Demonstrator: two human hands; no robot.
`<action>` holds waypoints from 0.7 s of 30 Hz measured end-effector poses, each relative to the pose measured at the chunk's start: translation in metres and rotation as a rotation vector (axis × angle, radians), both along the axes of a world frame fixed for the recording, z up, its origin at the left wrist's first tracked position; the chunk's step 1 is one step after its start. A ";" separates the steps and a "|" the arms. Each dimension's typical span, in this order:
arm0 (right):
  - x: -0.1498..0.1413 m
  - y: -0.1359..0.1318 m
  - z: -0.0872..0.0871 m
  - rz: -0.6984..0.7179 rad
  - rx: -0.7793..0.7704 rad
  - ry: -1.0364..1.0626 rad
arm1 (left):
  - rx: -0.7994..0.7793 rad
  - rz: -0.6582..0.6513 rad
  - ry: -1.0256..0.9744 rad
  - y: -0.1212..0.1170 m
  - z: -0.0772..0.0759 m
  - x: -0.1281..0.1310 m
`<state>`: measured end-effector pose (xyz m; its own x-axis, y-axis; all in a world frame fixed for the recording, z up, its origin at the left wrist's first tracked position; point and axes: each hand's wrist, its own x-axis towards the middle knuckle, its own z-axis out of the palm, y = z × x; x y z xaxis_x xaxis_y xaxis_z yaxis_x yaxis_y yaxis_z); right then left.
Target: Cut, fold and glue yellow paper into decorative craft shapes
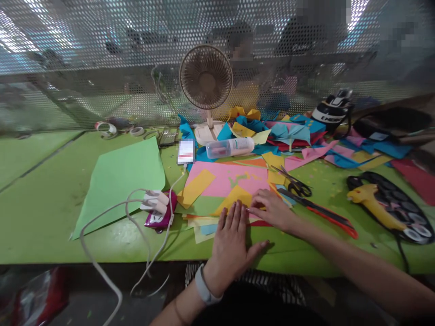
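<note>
My left hand (231, 235) lies flat near the table's front edge, fingers stretched over a piece of yellow paper (234, 197) and thumb spread out to the right. Close beside it, my right hand (272, 208) has bent fingers, with the thumb and fingertips closed at the right part of the same yellow paper. Beneath are layered coloured sheets, among them a pink sheet (224, 179) with small green scraps on it. A second yellow strip (197, 188) lies across its left side. Black scissors (295, 183) and a red-and-black utility knife (322, 215) lie right of my right hand.
A fan (207, 79) stands at the back before a perforated metal screen (102, 59). A green sheet (125, 181), a phone (186, 151) and a purple power strip (161, 217) with white cables are on the left. A yellow glue gun (377, 203) rests on a black palette-like tray (404, 192).
</note>
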<state>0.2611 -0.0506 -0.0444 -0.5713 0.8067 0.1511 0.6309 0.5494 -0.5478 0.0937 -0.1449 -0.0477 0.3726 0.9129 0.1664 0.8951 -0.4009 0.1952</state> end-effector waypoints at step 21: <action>0.042 0.007 0.012 -0.153 0.177 -0.293 | 0.095 -0.043 0.003 0.006 -0.007 -0.002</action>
<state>0.3026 -0.0435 -0.0321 -0.4854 0.8624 0.1436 0.8292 0.5062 -0.2370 0.0914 -0.1392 -0.0543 0.4120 0.8761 0.2504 0.8769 -0.4559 0.1522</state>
